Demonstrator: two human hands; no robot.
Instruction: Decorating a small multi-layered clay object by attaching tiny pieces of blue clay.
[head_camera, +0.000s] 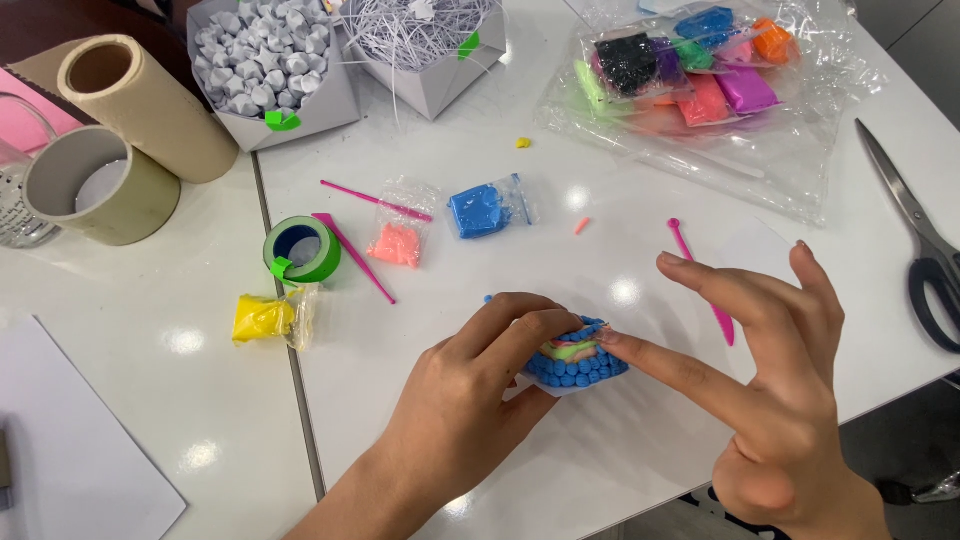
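The head view looks down on a white counter (620, 460). Near its front edge sits a small clay piece (578, 362), its side covered with little blue balls and its top showing pale green and pink. The left hand (470, 400) cups the piece from the left, its fingers (530, 325) curled over the near rim and closed on it. The right hand (770, 370) hovers just beside it with the fingers spread open; only the index fingertip (606, 338) touches the top edge of the piece.

Behind the hands lie a bag of blue clay (484, 209), a bag of orange clay (398, 240) and two thin pink sticks (362, 232). Left of these are a roll of green tape (301, 250) and a bag of yellow clay (268, 317). A pink modelling tool (700, 275) lies partly hidden behind the right hand. Scissors (915, 235) rest at the right edge, well apart. At the back stand a large clear bag of mixed clay colours (700, 80), two boxes of white paper bits (270, 60) and two cardboard tubes (120, 130).
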